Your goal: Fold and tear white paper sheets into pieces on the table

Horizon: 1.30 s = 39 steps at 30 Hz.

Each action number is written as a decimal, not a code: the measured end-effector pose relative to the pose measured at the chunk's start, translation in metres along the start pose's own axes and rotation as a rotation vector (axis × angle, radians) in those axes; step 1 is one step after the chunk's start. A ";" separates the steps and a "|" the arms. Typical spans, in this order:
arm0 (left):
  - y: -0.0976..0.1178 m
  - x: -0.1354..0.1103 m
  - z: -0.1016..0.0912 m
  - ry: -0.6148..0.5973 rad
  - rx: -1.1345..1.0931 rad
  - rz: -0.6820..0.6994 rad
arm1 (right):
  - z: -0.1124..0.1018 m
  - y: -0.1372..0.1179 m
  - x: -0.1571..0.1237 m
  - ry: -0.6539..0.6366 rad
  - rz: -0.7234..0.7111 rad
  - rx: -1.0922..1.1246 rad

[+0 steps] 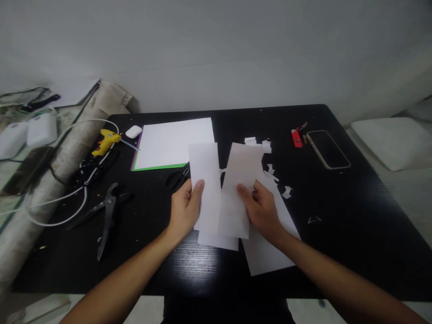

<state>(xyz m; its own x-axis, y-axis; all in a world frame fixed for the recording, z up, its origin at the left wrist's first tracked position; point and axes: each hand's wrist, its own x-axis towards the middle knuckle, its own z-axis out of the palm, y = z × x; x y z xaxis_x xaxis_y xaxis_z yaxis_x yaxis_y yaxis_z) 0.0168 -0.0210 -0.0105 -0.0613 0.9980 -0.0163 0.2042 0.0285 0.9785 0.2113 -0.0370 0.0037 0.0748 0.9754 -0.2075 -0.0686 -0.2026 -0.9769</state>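
Note:
My left hand [186, 204] pinches a white paper strip [205, 168] by its left edge, thumb on top. A second, wider white paper piece [241, 168] is gripped at its right side by my right hand [261, 207]. The two pieces are raised over the table, and their lower parts overlap or lie close together. Beneath them on the table rest a white sheet [270, 256] under my right hand and another white paper [218, 240], both partly covered. Black scissors [175, 179] lie just beyond my left hand, their blades largely hidden by the strip.
On the black table [351, 225] lie a paper stack [172, 141], a yellow glue gun [107, 141], a white earbud case [134, 131] and pliers [110, 207] at left. Paper scraps [266, 146], a red lighter [297, 138] and a phone [328, 149] are at right.

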 end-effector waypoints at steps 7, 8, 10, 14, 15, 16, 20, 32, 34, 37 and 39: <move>0.002 0.003 0.000 0.013 -0.082 -0.064 | -0.002 -0.003 0.003 -0.167 0.189 0.137; 0.003 0.003 -0.001 0.003 -0.123 -0.102 | -0.002 -0.002 0.003 -0.155 0.181 0.112; 0.006 0.004 -0.001 -0.044 -0.235 -0.208 | -0.002 0.002 0.003 -0.108 0.131 0.044; 0.006 0.005 -0.003 -0.123 -0.375 -0.350 | -0.001 0.006 0.002 -0.051 0.027 -0.050; 0.006 0.005 -0.003 -0.123 -0.367 -0.346 | -0.001 0.006 0.002 -0.040 0.009 -0.065; 0.005 0.004 -0.003 -0.120 -0.347 -0.332 | -0.001 0.006 0.001 -0.025 -0.007 -0.082; 0.002 0.003 -0.002 -0.096 -0.220 -0.236 | -0.001 0.003 0.000 0.032 -0.055 -0.126; 0.002 -0.005 0.001 -0.035 -0.036 -0.029 | 0.002 0.005 -0.002 0.044 -0.096 -0.147; 0.001 -0.006 0.001 -0.026 -0.017 -0.020 | 0.002 0.005 -0.003 0.043 -0.104 -0.147; 0.001 -0.005 0.001 -0.009 0.003 -0.014 | 0.002 0.004 -0.004 0.042 -0.101 -0.147; 0.002 -0.005 0.001 -0.001 0.004 -0.012 | 0.001 0.004 -0.004 0.047 -0.091 -0.157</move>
<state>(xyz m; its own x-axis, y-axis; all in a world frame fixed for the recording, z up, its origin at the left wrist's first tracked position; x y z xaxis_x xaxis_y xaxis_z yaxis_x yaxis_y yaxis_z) 0.0185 -0.0262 -0.0090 -0.0632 0.9976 -0.0284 0.2070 0.0410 0.9775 0.2094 -0.0416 0.0009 0.1199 0.9860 -0.1161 0.0968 -0.1280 -0.9870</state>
